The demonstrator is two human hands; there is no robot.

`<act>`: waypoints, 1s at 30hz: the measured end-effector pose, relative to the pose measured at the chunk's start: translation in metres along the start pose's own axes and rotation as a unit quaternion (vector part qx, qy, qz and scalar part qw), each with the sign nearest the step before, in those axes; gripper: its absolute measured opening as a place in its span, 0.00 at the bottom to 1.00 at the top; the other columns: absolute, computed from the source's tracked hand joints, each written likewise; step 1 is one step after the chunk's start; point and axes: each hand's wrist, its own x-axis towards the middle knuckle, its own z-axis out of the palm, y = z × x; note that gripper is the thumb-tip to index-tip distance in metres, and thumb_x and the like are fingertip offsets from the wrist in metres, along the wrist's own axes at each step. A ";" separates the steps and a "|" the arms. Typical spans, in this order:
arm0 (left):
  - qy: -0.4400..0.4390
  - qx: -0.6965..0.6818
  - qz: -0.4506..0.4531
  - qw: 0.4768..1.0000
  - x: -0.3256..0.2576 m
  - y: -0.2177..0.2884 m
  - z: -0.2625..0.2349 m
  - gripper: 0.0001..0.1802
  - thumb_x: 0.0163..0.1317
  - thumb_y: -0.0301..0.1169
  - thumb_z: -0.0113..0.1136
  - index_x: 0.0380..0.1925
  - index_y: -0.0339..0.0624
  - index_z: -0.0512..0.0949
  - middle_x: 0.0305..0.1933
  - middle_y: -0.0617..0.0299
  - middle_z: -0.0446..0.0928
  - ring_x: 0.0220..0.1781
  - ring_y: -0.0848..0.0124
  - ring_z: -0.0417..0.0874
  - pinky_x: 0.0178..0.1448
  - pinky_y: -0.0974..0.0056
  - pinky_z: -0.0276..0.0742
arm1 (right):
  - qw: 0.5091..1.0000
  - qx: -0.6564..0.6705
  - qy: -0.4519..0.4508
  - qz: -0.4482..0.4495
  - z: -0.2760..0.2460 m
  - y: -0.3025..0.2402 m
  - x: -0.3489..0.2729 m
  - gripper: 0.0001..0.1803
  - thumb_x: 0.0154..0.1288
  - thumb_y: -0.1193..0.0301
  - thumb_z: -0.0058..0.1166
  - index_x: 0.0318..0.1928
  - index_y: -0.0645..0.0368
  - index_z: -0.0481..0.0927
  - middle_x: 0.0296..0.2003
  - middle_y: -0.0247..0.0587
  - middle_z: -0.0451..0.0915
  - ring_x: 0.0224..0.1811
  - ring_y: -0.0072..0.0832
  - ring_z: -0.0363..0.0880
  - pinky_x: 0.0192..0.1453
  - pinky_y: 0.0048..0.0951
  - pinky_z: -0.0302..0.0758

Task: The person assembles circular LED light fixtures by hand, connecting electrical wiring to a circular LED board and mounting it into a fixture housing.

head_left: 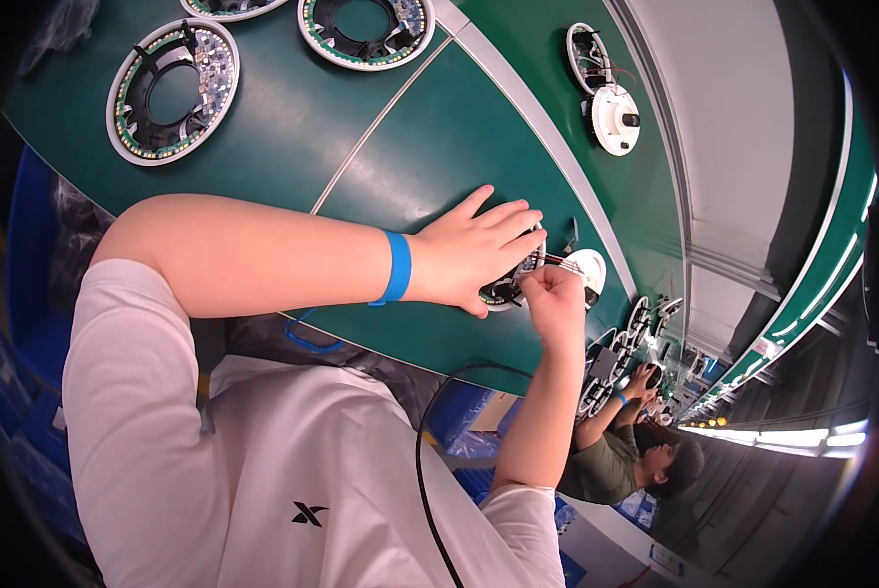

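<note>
Left hand (469, 257) lies spread over the round module (503, 292), light and fragile, best held by its rim; right hand (554, 299) pinches its thin wires (557, 261).

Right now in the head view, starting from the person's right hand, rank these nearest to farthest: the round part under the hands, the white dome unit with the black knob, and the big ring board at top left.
From the right hand:
1. Round part, right beside it, under the left hand.
2. White dome unit, higher up on the green belt, toward the right.
3. Big ring board, far off at top left.
</note>
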 end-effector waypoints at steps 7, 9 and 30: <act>0.016 0.015 0.003 1.000 0.001 0.001 0.000 0.61 0.44 0.51 0.83 0.75 0.39 0.61 0.79 0.49 0.59 0.84 0.52 0.57 0.83 0.36 0.51 | 0.999 -0.031 -0.019 -0.020 -0.005 -0.001 0.006 0.07 0.59 0.77 0.60 0.25 0.66 0.80 0.17 0.29 0.76 0.20 0.15 0.69 0.25 0.26 0.67; 0.013 0.016 0.001 1.000 0.000 0.001 0.000 0.61 0.45 0.51 0.83 0.75 0.39 0.61 0.79 0.49 0.60 0.84 0.52 0.57 0.83 0.36 0.51 | 0.999 -0.035 -0.018 -0.019 -0.003 -0.005 0.005 0.07 0.59 0.78 0.60 0.25 0.66 0.80 0.17 0.31 0.76 0.20 0.15 0.69 0.25 0.27 0.67; 0.016 0.019 0.010 1.000 0.000 0.001 -0.007 0.59 0.44 0.49 0.84 0.73 0.41 0.64 0.74 0.51 0.63 0.81 0.52 0.60 0.80 0.36 0.56 | 0.993 -0.045 -0.097 0.048 -0.014 -0.021 0.010 0.08 0.67 0.74 0.65 0.31 0.64 0.84 0.22 0.33 0.83 0.21 0.18 0.75 0.24 0.24 0.68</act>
